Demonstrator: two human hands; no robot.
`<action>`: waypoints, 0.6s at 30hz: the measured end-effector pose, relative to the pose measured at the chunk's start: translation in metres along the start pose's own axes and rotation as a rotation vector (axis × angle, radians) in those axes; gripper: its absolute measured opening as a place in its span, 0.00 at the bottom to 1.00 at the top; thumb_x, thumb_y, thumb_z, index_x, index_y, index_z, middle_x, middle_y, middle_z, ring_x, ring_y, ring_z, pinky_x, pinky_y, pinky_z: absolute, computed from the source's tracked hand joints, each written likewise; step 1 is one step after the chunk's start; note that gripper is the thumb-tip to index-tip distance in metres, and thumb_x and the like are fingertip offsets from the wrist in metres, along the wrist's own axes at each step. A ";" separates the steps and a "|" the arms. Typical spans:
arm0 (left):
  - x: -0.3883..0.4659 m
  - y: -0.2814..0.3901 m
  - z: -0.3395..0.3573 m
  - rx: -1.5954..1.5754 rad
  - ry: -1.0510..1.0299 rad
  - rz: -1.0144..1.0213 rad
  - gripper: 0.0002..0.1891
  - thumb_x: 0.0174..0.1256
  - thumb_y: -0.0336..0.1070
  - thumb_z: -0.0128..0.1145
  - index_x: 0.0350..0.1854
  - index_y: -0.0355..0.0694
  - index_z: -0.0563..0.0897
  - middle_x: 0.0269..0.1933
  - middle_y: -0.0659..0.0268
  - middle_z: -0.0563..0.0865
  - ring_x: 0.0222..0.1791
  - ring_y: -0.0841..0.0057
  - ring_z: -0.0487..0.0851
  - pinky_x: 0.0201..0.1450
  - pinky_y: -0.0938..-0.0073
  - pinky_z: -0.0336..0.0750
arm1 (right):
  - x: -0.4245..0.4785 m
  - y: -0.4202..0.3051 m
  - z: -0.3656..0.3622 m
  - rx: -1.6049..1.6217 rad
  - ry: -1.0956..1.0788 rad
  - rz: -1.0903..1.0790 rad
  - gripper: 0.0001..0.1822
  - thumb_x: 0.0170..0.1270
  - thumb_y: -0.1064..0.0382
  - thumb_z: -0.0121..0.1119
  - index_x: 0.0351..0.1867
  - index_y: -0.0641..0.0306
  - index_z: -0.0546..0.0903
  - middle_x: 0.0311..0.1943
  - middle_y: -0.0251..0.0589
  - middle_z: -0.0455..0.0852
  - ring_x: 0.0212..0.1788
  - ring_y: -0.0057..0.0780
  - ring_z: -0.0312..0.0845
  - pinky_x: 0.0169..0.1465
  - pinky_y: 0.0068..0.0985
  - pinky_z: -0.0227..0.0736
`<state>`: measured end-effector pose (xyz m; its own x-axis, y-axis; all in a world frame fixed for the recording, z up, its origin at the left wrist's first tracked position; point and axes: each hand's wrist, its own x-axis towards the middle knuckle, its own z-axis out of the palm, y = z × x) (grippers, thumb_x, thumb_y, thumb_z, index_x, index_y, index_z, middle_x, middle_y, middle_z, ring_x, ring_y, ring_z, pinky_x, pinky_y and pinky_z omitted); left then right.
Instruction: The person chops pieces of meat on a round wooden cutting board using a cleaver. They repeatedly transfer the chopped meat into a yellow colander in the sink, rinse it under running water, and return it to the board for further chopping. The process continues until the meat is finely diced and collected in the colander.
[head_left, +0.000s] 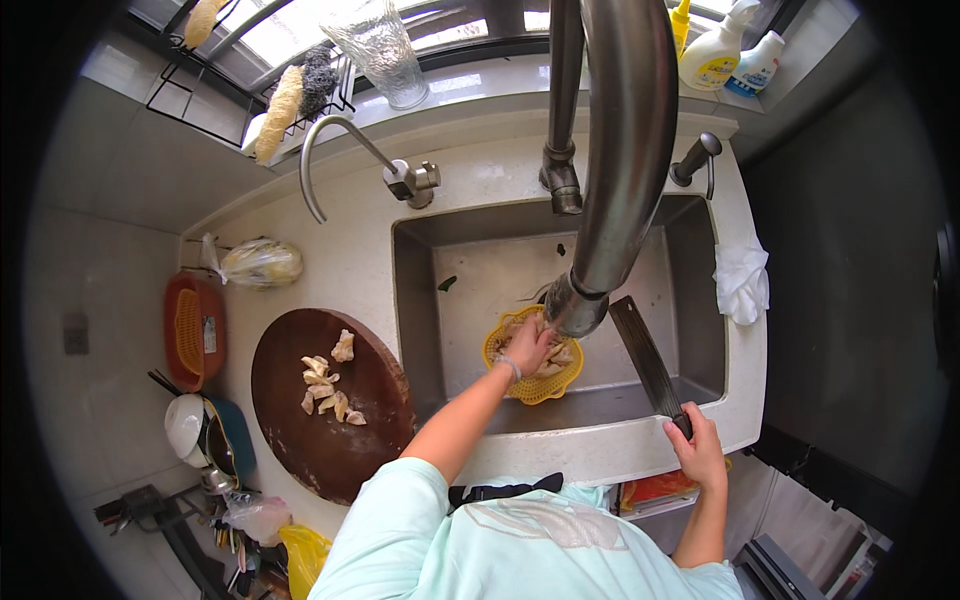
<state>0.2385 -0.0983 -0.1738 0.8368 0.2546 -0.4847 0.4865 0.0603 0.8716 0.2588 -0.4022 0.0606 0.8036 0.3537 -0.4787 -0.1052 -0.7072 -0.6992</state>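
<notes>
In the sink (480, 262), a yellow plastic colander (555, 388) holds pale raw meat pieces (553, 369), apparently cut chicken. My left hand (529, 349) reaches into it among the pieces; the faucet head partly covers the fingertips, so whether they grip a piece is hidden. My right hand (699, 444) grips the handle of a dark-bladed cleaver (646, 352) at the front sink rim. Its blade points away from me over the sink's right side. On the counter to the left, a round wooden chopping board (300, 442) carries several more meat pieces (321, 381).
A large faucet (626, 150) arches over the sink. A thinner tap (315, 150) and soap dispenser (697, 159) stand behind. White crumpled cloth or tissue (741, 281) lies on the right rim. A bagged item (259, 262), red basket (217, 322) and pots (234, 439) line the left.
</notes>
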 end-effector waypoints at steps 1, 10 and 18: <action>0.008 0.017 0.005 -0.416 -0.120 -0.305 0.06 0.69 0.25 0.44 0.45 0.33 0.69 0.39 0.55 0.79 0.36 0.62 0.83 0.35 0.58 0.80 | 0.000 0.000 0.000 0.004 0.010 -0.014 0.12 0.63 0.61 0.61 0.35 0.67 0.73 0.13 0.39 0.68 0.15 0.25 0.61 0.22 0.27 0.58; 0.017 0.085 0.007 -0.513 -0.389 -0.390 0.17 0.65 0.20 0.44 0.50 0.48 0.73 0.30 0.70 0.75 0.28 0.78 0.75 0.34 0.72 0.79 | -0.011 -0.004 -0.003 -0.011 0.037 -0.108 0.12 0.63 0.62 0.61 0.35 0.68 0.73 0.13 0.39 0.68 0.15 0.25 0.61 0.22 0.27 0.58; -0.026 0.085 -0.027 0.967 0.144 -0.019 0.13 0.59 0.27 0.52 0.48 0.38 0.74 0.51 0.45 0.76 0.50 0.47 0.80 0.50 0.53 0.77 | -0.028 -0.021 0.005 -0.168 -0.001 -0.252 0.10 0.61 0.65 0.61 0.36 0.68 0.73 0.14 0.43 0.69 0.17 0.31 0.62 0.23 0.31 0.58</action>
<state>0.2514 -0.0742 -0.0846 0.8190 0.3815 -0.4285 0.5497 -0.7357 0.3957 0.2360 -0.3942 0.0857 0.7915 0.5315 -0.3016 0.1963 -0.6885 -0.6982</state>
